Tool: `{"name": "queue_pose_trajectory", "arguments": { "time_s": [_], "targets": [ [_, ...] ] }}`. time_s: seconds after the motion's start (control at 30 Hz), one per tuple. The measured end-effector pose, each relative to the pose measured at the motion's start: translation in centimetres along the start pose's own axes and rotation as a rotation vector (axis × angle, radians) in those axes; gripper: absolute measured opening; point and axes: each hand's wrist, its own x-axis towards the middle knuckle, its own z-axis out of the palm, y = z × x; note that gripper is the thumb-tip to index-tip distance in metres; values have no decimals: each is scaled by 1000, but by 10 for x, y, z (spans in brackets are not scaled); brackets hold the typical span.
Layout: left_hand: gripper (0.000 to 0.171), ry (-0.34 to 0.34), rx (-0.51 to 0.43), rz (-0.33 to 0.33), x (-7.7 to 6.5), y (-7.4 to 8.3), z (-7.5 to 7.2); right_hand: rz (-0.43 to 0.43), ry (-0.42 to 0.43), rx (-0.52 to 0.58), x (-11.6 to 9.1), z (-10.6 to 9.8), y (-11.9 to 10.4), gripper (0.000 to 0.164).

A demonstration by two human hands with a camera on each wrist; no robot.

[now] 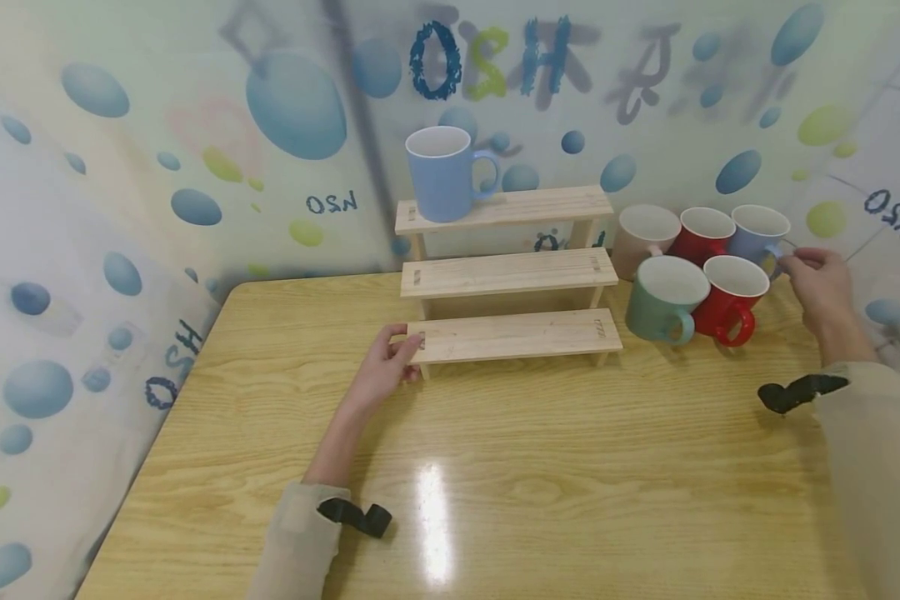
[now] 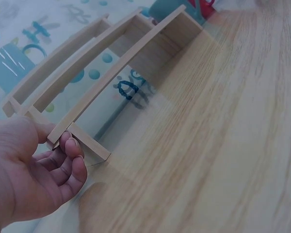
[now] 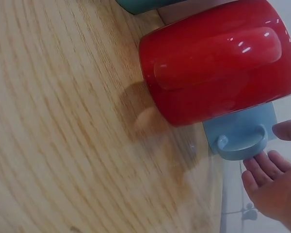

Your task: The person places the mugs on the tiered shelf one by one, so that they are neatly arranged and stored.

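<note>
A person's left hand [image 1: 387,360] rests against the left end of the lowest step of a three-tier wooden riser shelf [image 1: 512,276] standing near the back of a wood-grain table [image 1: 495,467]; in the left wrist view the fingers [image 2: 70,148] curl loosely at the corner of that bottom board, touching it, the thumb on the near edge, a light hold rather than a firm clasp. A light blue mug [image 1: 442,172] stands upright on the left end of the top tier, handle to the right. To the right of the shelf, five mugs cluster on the table: a green mug [image 1: 663,300] and a red mug [image 1: 731,302] in front, and behind them a beige mug [image 1: 642,237], a second red mug [image 1: 701,235] and a pale blue mug [image 1: 757,233]. The right hand [image 1: 821,283] reaches to the pale blue mug at the back right of the cluster; its fingers are open and only slightly bent, fingertips [image 3: 254,172] just at the mug's handle [image 3: 242,143], nothing yet enclosed in the hand. Behind the table hangs a backdrop [image 1: 195,142] printed with blue and green bubbles and lettering. Black straps show at both cream sleeves.
</note>
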Motion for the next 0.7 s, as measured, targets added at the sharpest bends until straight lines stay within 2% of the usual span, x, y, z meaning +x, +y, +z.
{"name": "queue_pose_trajectory", "arguments": {
  "time_s": [0.23,0.3,0.53,0.63,0.7],
  "targets": [
    [61,-2,-9,3,-1,1,0,7,-82,-32,6,3,1,10],
    [61,-4,-10,3,-1,1,0,13,-90,-37,7,4,0,18],
    [61,0,-2,8,-2,1,0,50,-116,-109,7,7,-2,62],
    [60,1,0,12,-2,1,0,54,-124,-131,6,8,1,68],
    [60,-3,2,13,-2,1,0,49,-109,-140,6,8,4,61]
  ]
}}
